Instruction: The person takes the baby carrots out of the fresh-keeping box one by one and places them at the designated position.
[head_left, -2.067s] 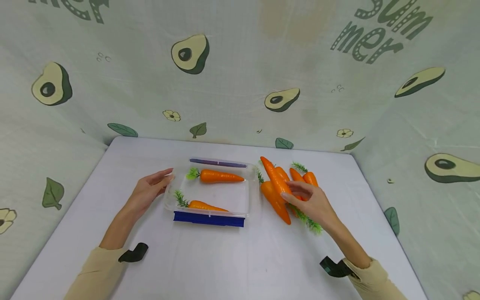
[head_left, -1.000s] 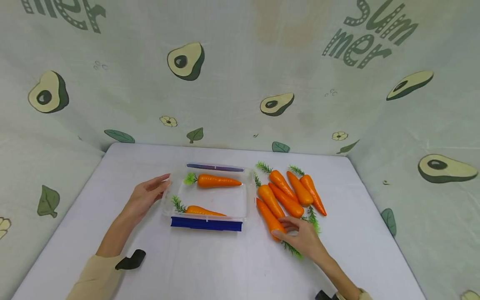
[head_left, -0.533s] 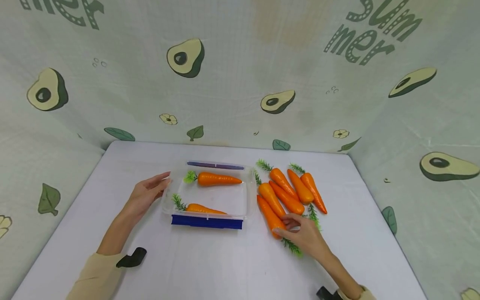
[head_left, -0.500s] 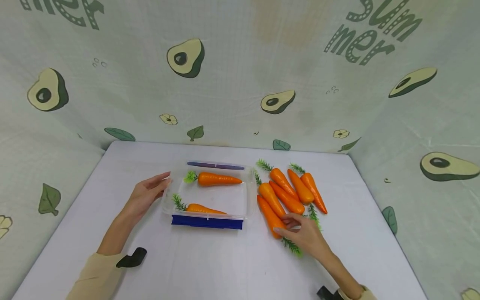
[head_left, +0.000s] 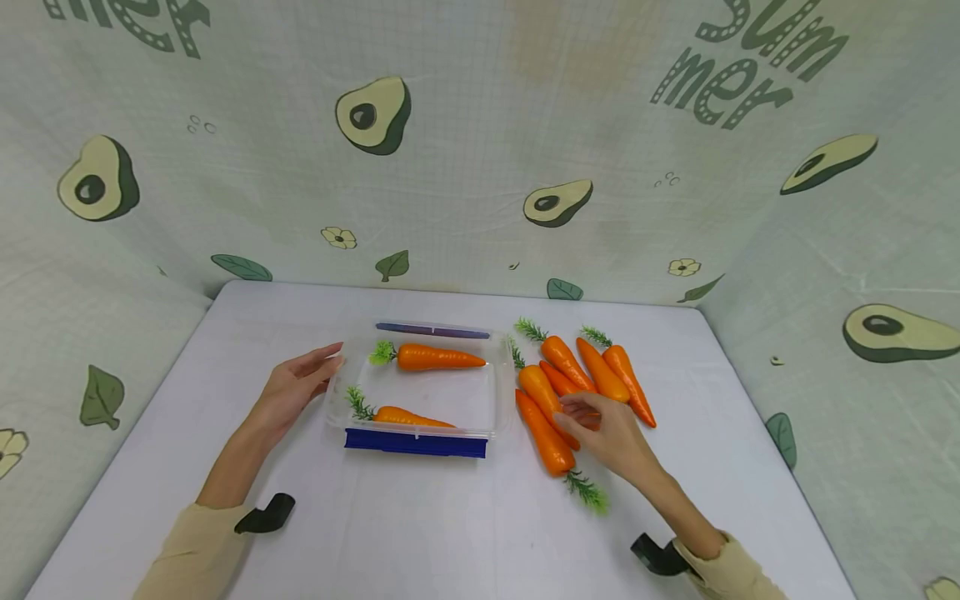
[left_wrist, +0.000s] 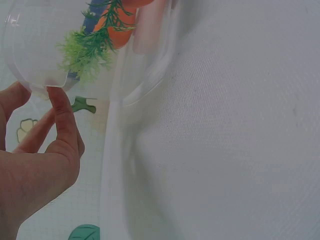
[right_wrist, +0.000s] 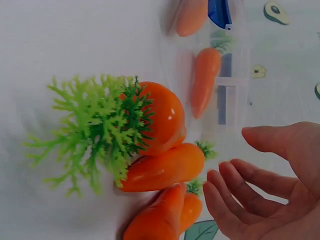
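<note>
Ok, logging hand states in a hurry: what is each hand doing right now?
Left hand: open, fingertips touching the clear container at its left end.
Right hand: open, holding nothing, hovering over the loose carrots.

We see bright, soft, even light. Shadows on the white table (head_left: 450, 533) are very faint. The head view bends at its edges, so the walls curve. Both wrist views look pale and washed out, and close things there are blurry.
</note>
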